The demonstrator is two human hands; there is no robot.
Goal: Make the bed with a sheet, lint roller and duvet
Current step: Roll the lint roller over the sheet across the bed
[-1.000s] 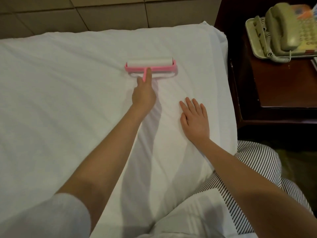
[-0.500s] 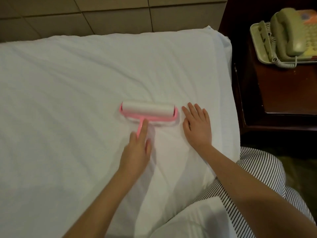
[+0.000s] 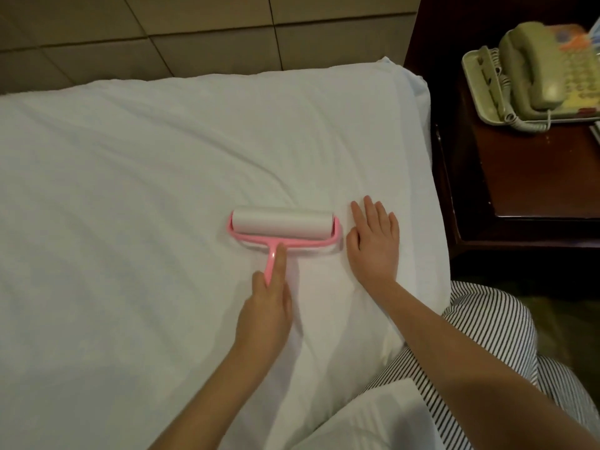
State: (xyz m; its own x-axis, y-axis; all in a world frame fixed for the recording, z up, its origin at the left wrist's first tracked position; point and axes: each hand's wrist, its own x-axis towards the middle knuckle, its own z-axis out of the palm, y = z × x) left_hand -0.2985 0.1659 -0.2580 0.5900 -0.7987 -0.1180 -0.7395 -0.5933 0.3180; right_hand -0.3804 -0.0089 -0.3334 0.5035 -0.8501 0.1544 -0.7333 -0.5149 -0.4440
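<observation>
Grips the lint roller (image 3: pixel 284 227) by its pink handle with the left hand (image 3: pixel 266 316), fingers curled round the shaft and the forefinger stretched along it toward the frame. Rests the white roll on the white sheet (image 3: pixel 130 206) of the bed, roll crosswise, handle pointing back at the person. Lays the right hand (image 3: pixel 373 241) palm down on the sheet just right of the lint roller, fingers straight and close together, grasping nothing; hard to tell whether touching the pink frame. Beyond the lint roller, past the sheet's far edge, padded headboard panels (image 3: pixel 194 34). Well to the right of the lint roller, a dark wooden surface (image 3: pixel 535 177) with a beige telephone (image 3: pixel 539 69) on it. Nearer than the lint roller and to its right, a striped garment (image 3: pixel 487 336) and a fold of white cloth (image 3: pixel 373 417).
</observation>
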